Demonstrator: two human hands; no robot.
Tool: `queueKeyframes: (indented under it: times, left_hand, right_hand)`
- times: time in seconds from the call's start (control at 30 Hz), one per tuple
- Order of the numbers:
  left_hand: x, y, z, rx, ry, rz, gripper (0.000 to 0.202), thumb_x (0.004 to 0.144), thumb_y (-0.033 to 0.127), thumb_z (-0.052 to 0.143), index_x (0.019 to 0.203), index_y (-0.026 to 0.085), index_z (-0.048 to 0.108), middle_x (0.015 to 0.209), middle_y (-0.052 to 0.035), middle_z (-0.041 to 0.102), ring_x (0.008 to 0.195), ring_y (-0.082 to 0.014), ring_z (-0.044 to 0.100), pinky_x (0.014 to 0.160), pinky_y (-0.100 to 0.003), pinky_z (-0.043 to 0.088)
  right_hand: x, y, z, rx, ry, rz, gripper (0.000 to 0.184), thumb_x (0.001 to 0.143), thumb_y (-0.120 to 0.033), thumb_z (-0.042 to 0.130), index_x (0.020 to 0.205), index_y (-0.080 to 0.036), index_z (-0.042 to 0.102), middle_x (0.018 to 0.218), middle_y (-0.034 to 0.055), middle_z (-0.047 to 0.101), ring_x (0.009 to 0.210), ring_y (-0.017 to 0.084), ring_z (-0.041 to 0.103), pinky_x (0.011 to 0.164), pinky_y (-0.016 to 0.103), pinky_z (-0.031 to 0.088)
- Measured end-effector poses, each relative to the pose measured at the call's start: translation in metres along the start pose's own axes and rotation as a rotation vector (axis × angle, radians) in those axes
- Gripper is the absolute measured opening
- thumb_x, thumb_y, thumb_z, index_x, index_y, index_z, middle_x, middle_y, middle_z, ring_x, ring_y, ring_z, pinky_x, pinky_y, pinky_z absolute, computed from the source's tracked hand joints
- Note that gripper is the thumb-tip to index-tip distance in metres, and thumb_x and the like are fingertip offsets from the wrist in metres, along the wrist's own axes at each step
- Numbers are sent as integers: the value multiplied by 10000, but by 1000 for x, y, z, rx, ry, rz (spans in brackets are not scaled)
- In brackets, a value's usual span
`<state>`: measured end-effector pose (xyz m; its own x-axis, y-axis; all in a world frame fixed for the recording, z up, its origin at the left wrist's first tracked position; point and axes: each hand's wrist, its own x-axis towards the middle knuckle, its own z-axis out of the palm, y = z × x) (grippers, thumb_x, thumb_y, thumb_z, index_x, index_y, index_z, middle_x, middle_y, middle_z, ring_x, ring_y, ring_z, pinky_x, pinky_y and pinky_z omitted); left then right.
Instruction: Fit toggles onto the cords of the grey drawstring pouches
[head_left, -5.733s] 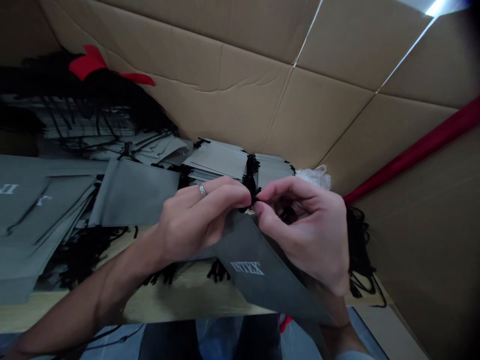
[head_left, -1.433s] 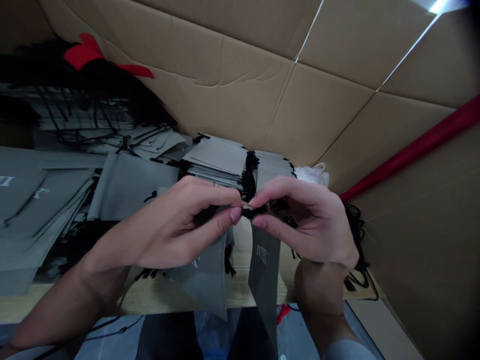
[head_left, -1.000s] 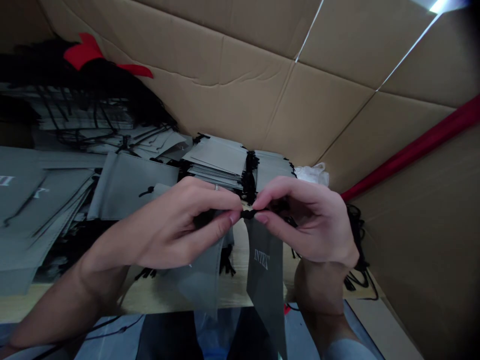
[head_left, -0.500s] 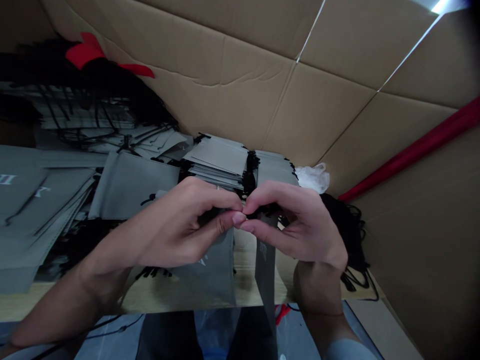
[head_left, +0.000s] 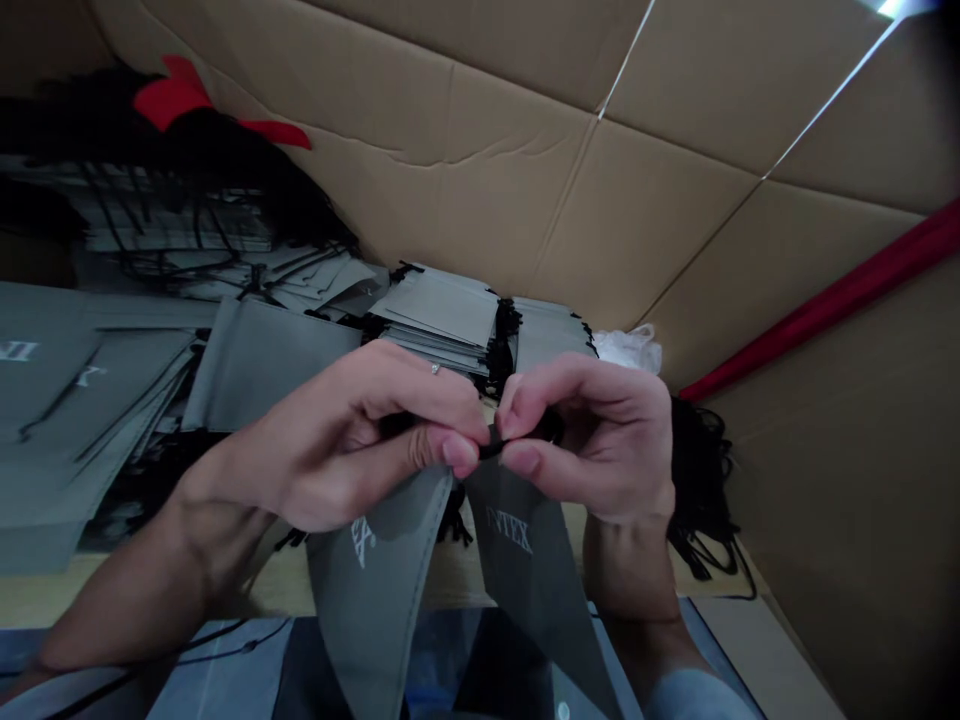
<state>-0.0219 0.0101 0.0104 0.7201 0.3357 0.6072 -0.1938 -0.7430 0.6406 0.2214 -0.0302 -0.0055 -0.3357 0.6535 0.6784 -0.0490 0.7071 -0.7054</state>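
Note:
My left hand [head_left: 352, 440] and my right hand [head_left: 592, 435] meet in the middle, fingertips pinched together on a black drawstring cord [head_left: 489, 445]. Two grey fabric pouches hang below them. The left pouch [head_left: 375, 590] drops from under my left hand; part of a white logo shows on it. The right pouch [head_left: 529, 560], printed INTEX, hangs under my right hand. Both hands are closed. The cord's ends are hidden by my fingers.
Stacks of grey pouches [head_left: 442, 315] with black cords lie behind my hands, and more pouches [head_left: 82, 400] spread at the left. Cardboard walls [head_left: 525, 150] enclose the back and right. A red strip [head_left: 825, 295] runs at the right. Loose black cords [head_left: 697, 480] lie by my right wrist.
Both hands have stayed together, pinching the cord. The two pouches have swung nearer the camera and apart, and their logos now face up more.

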Motion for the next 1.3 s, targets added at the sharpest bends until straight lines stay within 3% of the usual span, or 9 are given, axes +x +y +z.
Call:
queueKeyframes:
  times: [0.17,0.23,0.33,0.43,0.6,0.73,0.93,1.1,1.3]
  left_hand:
    - [3,6,7,298,33,-58,242,1147,176,596,913,189,656,673,70,497,572,-82,435,545,-250,344]
    - [4,7,10,369,33,-71,187,1157,185,571,1004,190,679,716,61,593,600,-90,509,570,-249,386]
    - [3,5,14,470,117,-39,94,1134,181,615,1136,205,706,866,37,752,708,-99,648,657,-238,472]
    - [1,0,17,533,170,-7,111,1084,145,641,1103,221,720,872,45,785,716,-92,692,661,-234,484]
    - [4,-6,23,483,262,-86,129,947,117,615,937,215,698,692,73,638,561,-69,524,544,-232,402]
    - [5,-6,28,522,315,-71,141,986,100,589,953,204,680,665,85,572,536,-51,447,535,-226,350]
    - [6,-13,32,433,94,-190,188,1043,149,509,927,185,653,742,50,608,643,-96,519,609,-280,390]
    - [6,-12,28,480,10,-120,256,1066,125,437,841,194,538,721,54,495,642,-102,449,618,-321,331]
    - [6,-2,20,323,-27,-18,263,934,30,395,776,226,320,666,57,372,604,-112,343,586,-330,296]
  right_hand:
    - [2,-7,-2,-184,-5,-66,260,919,-81,920,1104,-240,828,982,-3,854,819,133,789,726,229,660]
    - [2,-10,-5,-275,2,-99,238,937,-84,904,1103,-240,834,1014,-9,867,875,131,801,807,239,665]
    - [1,-14,-5,-382,27,-79,189,961,-124,905,1080,-244,820,992,-28,857,841,113,783,771,228,647]
    - [1,-17,-2,-453,32,-55,121,1004,-147,862,1053,-237,797,967,-32,844,817,103,772,748,223,641]
    - [2,-19,5,-556,8,-79,143,1012,-103,803,1052,-235,765,988,-33,859,835,115,797,792,240,673]
    - [2,-17,7,-582,30,-66,118,1034,-127,791,1063,-236,757,960,-42,843,804,106,782,747,237,653]
    - [2,-14,2,-595,-2,-76,103,1049,-132,796,1051,-229,762,968,-18,843,863,133,795,818,268,668]
    - [0,-9,-6,-401,7,-19,199,955,-98,897,1058,-241,803,947,-42,836,802,116,767,736,238,644]
    - [-6,-1,-6,-91,-5,30,287,946,-59,894,1121,-277,825,972,-16,831,761,141,750,603,260,614]
